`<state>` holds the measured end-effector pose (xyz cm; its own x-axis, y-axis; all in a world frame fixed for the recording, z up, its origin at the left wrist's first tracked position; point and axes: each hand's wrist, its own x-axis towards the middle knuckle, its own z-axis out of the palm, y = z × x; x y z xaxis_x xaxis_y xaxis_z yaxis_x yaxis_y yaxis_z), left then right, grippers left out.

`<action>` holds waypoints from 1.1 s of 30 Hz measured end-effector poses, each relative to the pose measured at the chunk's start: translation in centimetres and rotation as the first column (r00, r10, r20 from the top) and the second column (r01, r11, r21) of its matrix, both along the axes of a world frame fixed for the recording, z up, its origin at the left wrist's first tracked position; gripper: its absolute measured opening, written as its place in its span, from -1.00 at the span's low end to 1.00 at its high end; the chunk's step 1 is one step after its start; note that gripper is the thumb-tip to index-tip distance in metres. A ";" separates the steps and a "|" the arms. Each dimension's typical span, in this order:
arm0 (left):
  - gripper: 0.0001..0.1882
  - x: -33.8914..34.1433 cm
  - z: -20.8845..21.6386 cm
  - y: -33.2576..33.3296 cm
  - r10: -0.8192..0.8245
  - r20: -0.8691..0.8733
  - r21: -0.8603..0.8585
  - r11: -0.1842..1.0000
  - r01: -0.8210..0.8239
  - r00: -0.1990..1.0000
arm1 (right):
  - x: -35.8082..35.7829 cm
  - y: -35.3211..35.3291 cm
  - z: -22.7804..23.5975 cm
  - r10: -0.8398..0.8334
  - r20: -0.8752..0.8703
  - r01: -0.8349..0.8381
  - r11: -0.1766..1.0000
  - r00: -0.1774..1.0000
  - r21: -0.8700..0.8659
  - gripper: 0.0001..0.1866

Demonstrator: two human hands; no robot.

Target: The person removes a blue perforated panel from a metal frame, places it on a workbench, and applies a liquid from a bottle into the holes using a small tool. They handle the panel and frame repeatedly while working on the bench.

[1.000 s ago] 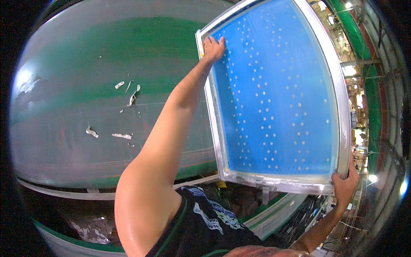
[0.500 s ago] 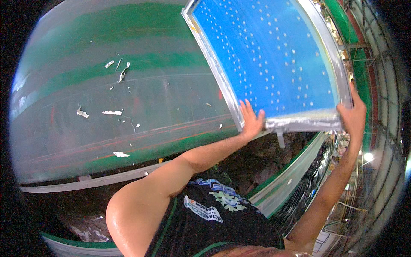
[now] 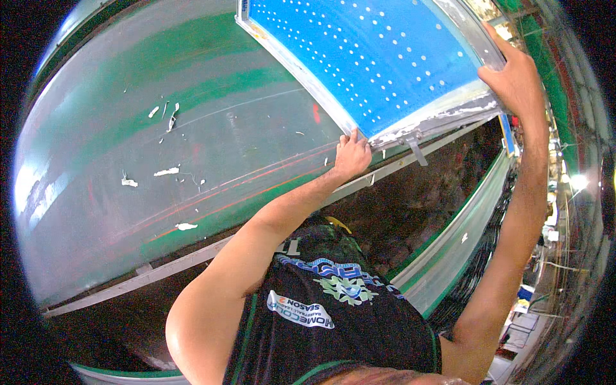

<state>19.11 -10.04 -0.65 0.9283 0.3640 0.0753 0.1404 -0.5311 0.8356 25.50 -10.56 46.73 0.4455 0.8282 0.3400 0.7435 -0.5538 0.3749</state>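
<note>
A screen-printing frame [image 3: 431, 117], with silvery, tape-covered edges, holds a blue mesh [image 3: 366, 64] dotted with rows of small white spots. Its near left corner lies on the green and grey table, while a metal tab [image 3: 417, 151] sticks out from the near edge. My left hand [image 3: 354, 156] is closed on that corner, fingers curled over the rim. Farther right, my right hand [image 3: 516, 80] grips the frame's right side near its corner, thumb on top. The undersides of the frame and some fingertips are hidden.
The long table [image 3: 224, 167] stretches away to the left. Scraps of white tape, such as one crumpled piece [image 3: 186, 226], lie scattered on it. A pale rail [image 3: 192, 263] runs along its near edge. Behind me on the right stands another green-edged table [image 3: 427, 269], beyond a dark gap.
The frame has shifted left and away, and turned somewhat. My left hand has gone from lying spread on the near edge to gripping the left corner. My right hand has moved away with the frame.
</note>
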 end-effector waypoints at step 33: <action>-0.82 -0.4 -1.0 10.0 0.222 0.117 0.049 0.972 -0.228 0.968 | -5.0 1.0 -0.6 -0.069 -0.015 0.070 0.997 0.997 0.023 -0.16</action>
<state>18.70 -0.04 -1.68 0.8078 0.5540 0.2014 0.1713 -0.5475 0.8191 20.54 -9.52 46.12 0.5068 0.7868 0.3523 0.7082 -0.6130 0.3503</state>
